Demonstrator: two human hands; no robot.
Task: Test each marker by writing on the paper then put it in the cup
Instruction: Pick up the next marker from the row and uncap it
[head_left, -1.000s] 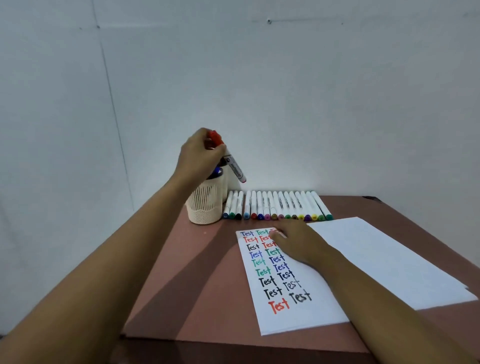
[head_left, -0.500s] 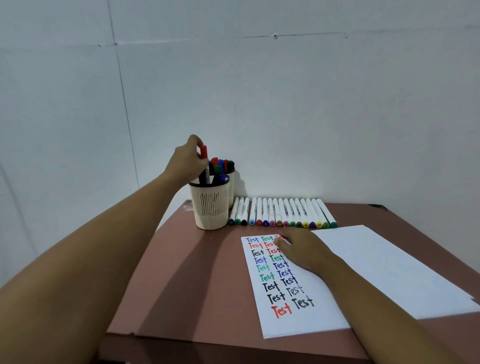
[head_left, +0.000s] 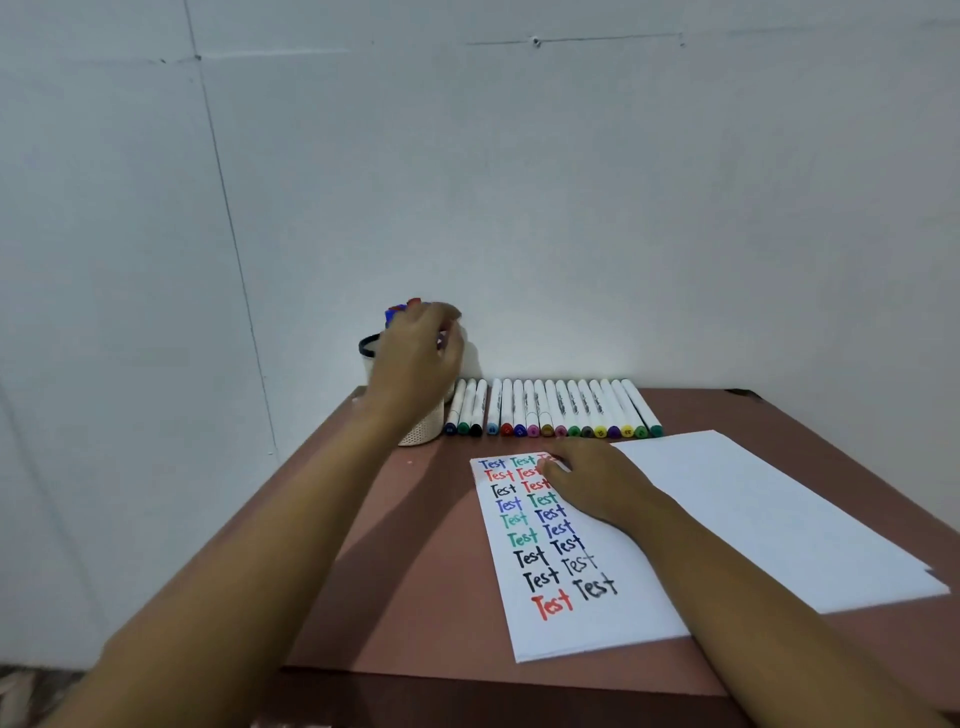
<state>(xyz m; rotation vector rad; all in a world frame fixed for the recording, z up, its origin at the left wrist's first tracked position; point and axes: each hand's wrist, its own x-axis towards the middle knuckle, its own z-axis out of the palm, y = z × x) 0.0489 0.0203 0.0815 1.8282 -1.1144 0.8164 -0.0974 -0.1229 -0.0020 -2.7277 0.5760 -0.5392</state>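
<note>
A cream mesh cup (head_left: 423, 434) stands at the table's back left, with red and blue marker caps (head_left: 399, 310) showing above it. My left hand (head_left: 421, 358) hovers in front of the cup and hides most of it; the hand is blurred, fingers loose, nothing in it. A row of several white markers (head_left: 550, 415) with coloured caps lies to the right of the cup along the wall. My right hand (head_left: 597, 483) rests flat on the white paper (head_left: 737, 519), beside columns of "Test" written in several colours (head_left: 545, 535).
The brown table (head_left: 405, 571) ends at a front edge close to me and at a left edge beside the cup. A white wall (head_left: 519, 208) rises directly behind the cup and markers. A second sheet peeks out under the paper's right edge.
My left hand dropped the red-capped marker into the cup, let go, and now sits lower in front of the cup. The right hand stayed on the paper.
</note>
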